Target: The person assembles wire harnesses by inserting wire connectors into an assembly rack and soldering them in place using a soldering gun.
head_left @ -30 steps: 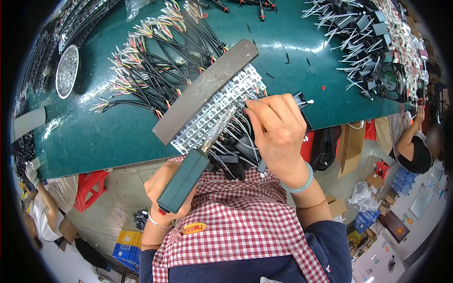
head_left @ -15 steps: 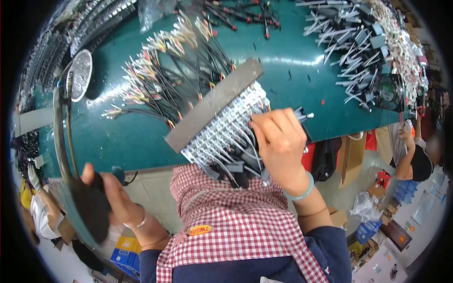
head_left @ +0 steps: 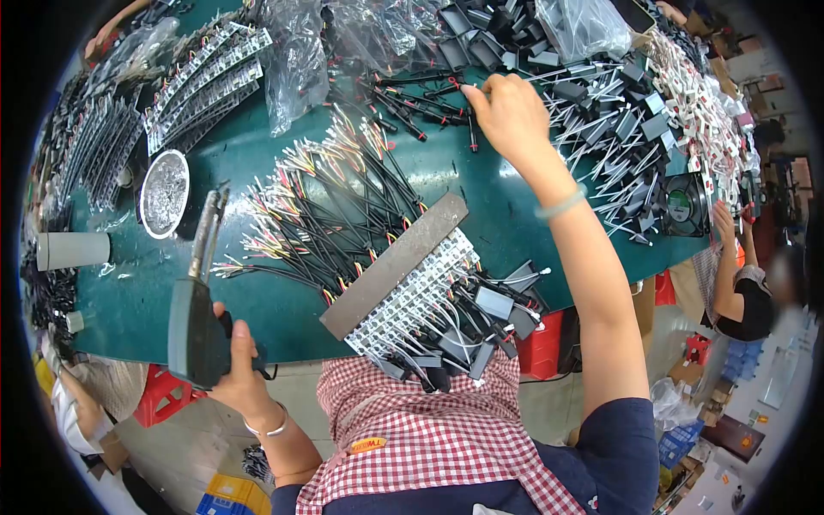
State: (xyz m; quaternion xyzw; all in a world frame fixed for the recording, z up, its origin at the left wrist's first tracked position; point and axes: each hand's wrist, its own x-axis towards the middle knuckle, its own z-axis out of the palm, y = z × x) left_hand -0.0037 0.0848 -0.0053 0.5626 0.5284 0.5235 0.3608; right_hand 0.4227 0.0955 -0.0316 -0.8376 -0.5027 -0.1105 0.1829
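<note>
My left hand [head_left: 240, 371] is wrapped around the dark handle of a soldering gun [head_left: 196, 330], whose metal tip points up over the table. Far out at the back, my right hand [head_left: 513, 116] has curled fingers beside a pile of black leads with red ends [head_left: 403, 112]. Its fingertips are partly hidden, so what they hold cannot be made out. Between my hands, a dark flat bar [head_left: 399, 266] lies across a row of small circuit boards [head_left: 416, 296]. Black cables with stripped coloured ends [head_left: 300, 215] fan out behind the bar; black housings with white ties [head_left: 468, 339] hang in front.
A round dish of silvery bits [head_left: 165, 194] and a white cup [head_left: 73, 251] stand at left. Stacked board strips [head_left: 206, 81] and plastic bags are behind. Black parts with white ties [head_left: 609, 129] and a fan [head_left: 684, 206] lie at right. Other people work at both sides.
My right hand has left the boards and reached to the leads at the back. My left hand with the soldering gun has turned upright, its tip raised. The view has shifted.
</note>
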